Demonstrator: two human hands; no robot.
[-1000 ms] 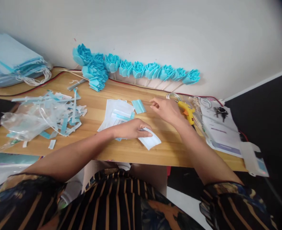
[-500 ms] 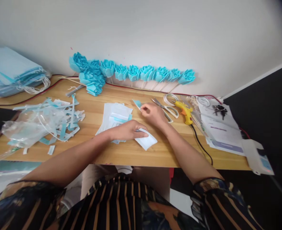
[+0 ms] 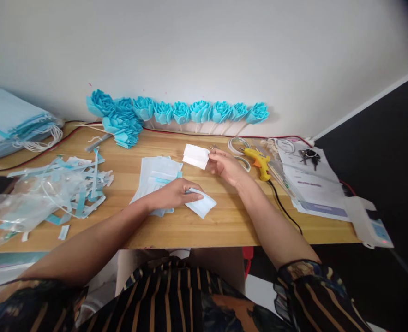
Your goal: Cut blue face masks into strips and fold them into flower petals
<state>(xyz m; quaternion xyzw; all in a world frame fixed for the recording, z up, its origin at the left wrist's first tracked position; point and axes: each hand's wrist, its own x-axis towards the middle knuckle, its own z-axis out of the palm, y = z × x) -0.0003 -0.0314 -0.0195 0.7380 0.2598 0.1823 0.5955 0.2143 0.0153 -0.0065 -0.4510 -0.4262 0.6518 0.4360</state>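
My left hand is closed on a pale blue folded sheet, thumb on top, just above the table. Between the thumb and fingers of my right hand is a white rectangular piece, soft and cloth-like, held by its right edge. Left of my left hand, a pile of pale blue mask-like sheets lies partly under my forearm. Scissors lie behind my right hand, mostly hidden by it.
Blue flowers on sticks lean along the wall. A yellow glue gun, papers and keys are at right. Clear plastic and cut strips cover the left, with stacked blue sheets behind. The table's front edge is near me.
My right hand has turned its piece, which showed a blue corner and now shows a white face. My left hand keeps its folded sheet. The whole view has shifted slightly.
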